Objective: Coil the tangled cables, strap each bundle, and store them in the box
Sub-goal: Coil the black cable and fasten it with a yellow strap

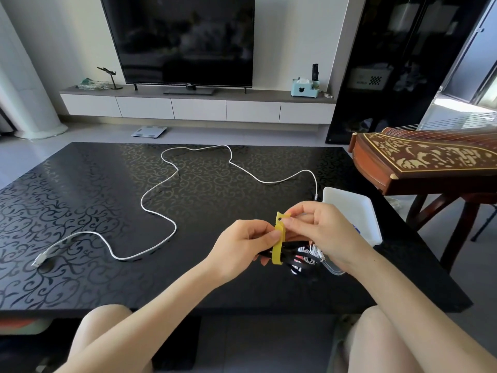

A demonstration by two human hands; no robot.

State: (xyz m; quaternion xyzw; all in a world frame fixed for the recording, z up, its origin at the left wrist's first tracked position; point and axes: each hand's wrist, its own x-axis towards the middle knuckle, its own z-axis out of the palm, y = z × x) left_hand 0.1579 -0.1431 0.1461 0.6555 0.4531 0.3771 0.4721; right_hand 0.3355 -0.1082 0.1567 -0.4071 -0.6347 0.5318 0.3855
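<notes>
Bare from hand to elbow
My left hand [242, 243] and right hand [320, 230] are uncovered, forearms and knees bare.

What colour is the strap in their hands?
Yellow: the strap, clearest in the head view.

Home living room: television [177, 39], low table [80, 197]

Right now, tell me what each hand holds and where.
Left hand pinches the yellow strap mid-length against the black cable bundle; right hand pinches the strap's upper end.
</notes>
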